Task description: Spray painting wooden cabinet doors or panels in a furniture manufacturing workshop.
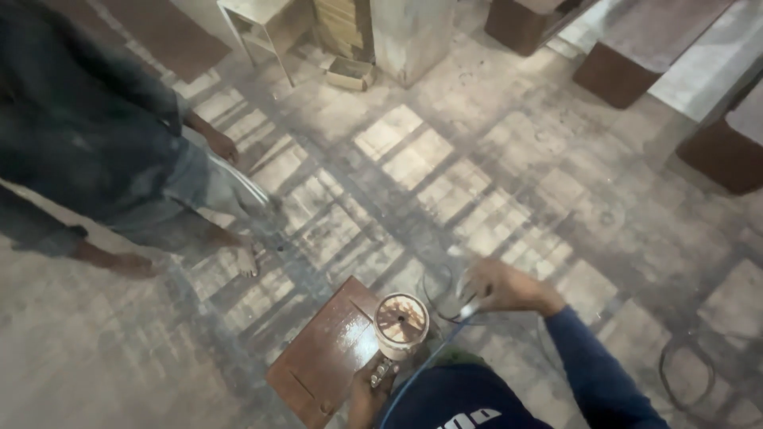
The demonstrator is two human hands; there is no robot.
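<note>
While hands grip, L hand [369, 389] on grinder [400, 322], R hand [497, 287] pinching cable [441, 306], dusty tiled floor [445, 175].

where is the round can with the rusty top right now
In the head view the round can sits low in the middle, on the right corner of the brown metal plate, just above the left hand and left of the right hand.

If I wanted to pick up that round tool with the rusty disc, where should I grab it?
Probably by its lower body, coming from below the disc. The round tool points its flat rusty disc up at the camera, so the top offers nothing to grip. The person's left hand already meets it at the bottom, beside the brown metal plate. The right hand is off to the side on a wire loop.
</note>
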